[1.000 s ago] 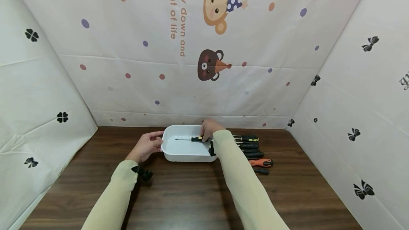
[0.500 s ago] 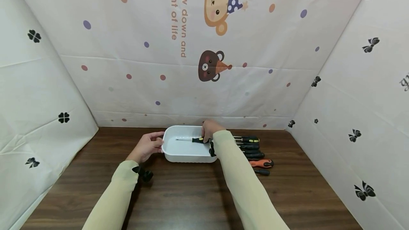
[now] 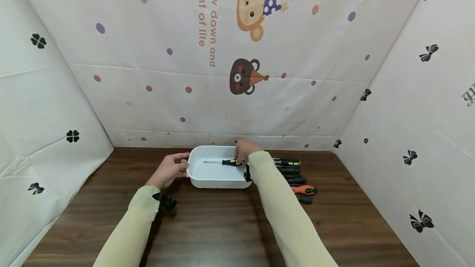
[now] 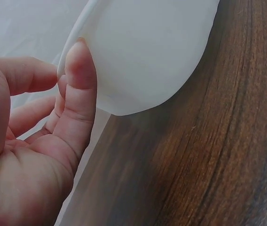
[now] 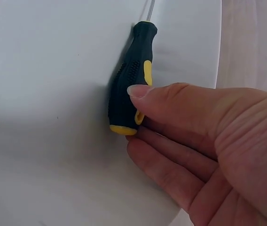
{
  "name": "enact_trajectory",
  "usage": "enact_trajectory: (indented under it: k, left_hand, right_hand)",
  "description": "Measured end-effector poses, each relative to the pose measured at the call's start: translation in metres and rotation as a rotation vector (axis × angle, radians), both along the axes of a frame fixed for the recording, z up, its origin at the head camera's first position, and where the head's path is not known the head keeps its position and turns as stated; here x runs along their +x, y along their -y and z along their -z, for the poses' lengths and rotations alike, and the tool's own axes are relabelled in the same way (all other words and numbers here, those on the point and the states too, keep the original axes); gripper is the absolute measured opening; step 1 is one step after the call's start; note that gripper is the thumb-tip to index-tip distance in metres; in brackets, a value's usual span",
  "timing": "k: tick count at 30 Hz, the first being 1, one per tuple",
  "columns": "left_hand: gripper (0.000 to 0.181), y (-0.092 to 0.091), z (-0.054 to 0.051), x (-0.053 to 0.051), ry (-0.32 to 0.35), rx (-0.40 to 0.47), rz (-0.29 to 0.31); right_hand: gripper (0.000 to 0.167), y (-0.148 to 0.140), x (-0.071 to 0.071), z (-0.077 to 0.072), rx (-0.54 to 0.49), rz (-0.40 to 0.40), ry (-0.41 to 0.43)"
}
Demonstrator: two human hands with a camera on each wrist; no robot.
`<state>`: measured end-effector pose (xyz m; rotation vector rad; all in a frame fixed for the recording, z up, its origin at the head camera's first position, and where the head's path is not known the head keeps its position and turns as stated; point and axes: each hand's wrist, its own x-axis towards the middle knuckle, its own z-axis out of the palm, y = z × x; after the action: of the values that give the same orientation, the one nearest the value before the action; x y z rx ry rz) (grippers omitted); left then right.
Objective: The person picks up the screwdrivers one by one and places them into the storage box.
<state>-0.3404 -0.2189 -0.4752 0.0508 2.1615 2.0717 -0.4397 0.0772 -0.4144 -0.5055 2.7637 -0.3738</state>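
A white rectangular tray point(image 3: 208, 172) stands on the wooden table near its back edge. My left hand point(image 3: 169, 171) is at the tray's left end; in the left wrist view the thumb and fingers of that hand point(image 4: 44, 117) pinch its rim point(image 4: 72, 35). Inside the tray a black and yellow screwdriver point(image 3: 228, 162) lies with its thin shaft pointing left. My right hand point(image 3: 245, 150) reaches over the tray's right end. Seen from the right wrist, the thumb of this hand point(image 5: 208, 136) presses on the screwdriver handle point(image 5: 129, 89), with the fingers beneath its far side.
Right of the tray, partly behind my right sleeve, several screwdrivers lie in a row: black-handled ones point(image 3: 291, 169), an orange one point(image 3: 306, 189) and a small black one point(image 3: 305, 200). Printed cloth walls point(image 3: 208, 106) border the table point(image 3: 208, 226) at the back and sides.
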Motion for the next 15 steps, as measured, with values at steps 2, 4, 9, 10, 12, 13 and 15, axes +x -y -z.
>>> enact_trajectory:
  k: [2,4,9,10,12,13,15]
  left_hand:
    - [0.055,0.0,0.0,0.0,0.001,-0.005,-0.003]
    - [0.055,0.001,0.0,-0.001,-0.003,-0.01,0.001]
    - [0.054,0.001,0.002,-0.002,-0.002,-0.011,-0.005]
    - [0.054,0.002,0.003,-0.002,-0.003,-0.011,-0.003]
    - [0.054,0.002,0.004,-0.003,-0.003,-0.01,-0.006]
    - [0.054,0.002,0.004,-0.003,0.001,-0.009,-0.01]
    - [0.054,0.002,0.004,-0.003,0.001,-0.014,-0.008]
  right_hand:
    - [0.02,0.0,0.003,-0.002,-0.002,-0.006,-0.003]
    - [0.02,0.0,0.006,-0.006,-0.005,-0.011,-0.008]
    - [0.018,-0.001,0.013,-0.015,0.004,-0.04,-0.023]
    - [0.017,-0.002,0.014,-0.017,0.008,-0.047,-0.027]
    - [0.017,-0.003,0.014,-0.02,0.01,-0.051,-0.034]
    - [0.017,-0.004,0.014,-0.021,0.009,-0.05,-0.036]
    - [0.019,-0.006,0.014,-0.022,0.004,-0.046,-0.041]
